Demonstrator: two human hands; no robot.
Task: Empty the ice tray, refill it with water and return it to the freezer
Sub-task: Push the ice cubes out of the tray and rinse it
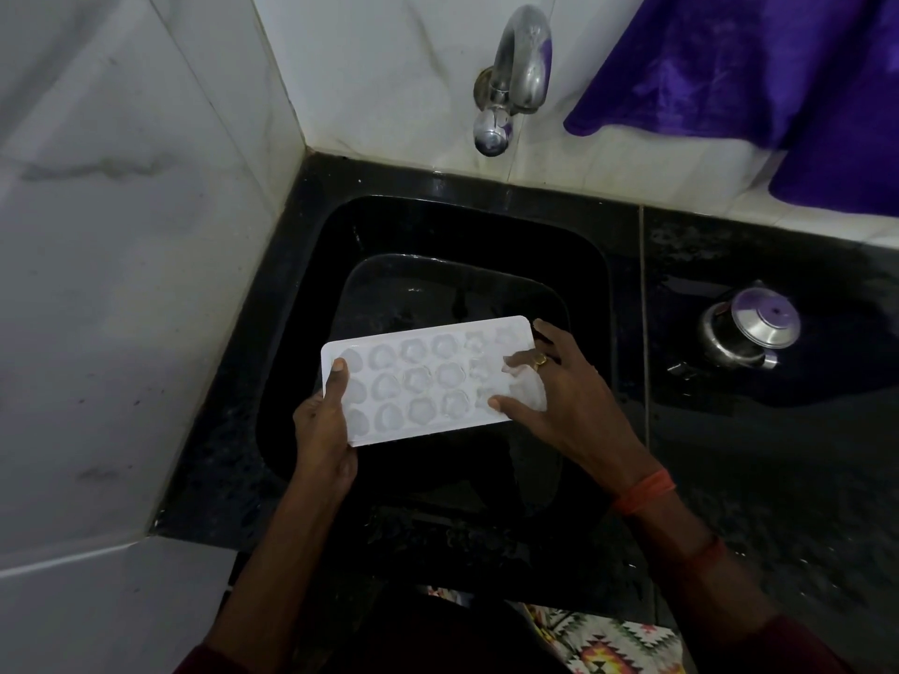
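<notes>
Ice tray (423, 381): one, white, three rows of cells, held over one black sink (340, 235), nearer than one wall tap (515, 75). Left hand (323, 430): clasps the tray's left end, thumb on top. Right hand (559, 396): bent fingers spread over the right-end cells, hiding them; whether it grips is unclear. Right, on the counter (754, 430): one lidded steel pot (749, 333). Far right: one purple cloth (754, 65).

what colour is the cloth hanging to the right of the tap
Purple. The cloth shows best in the head view, at the top right.
</notes>
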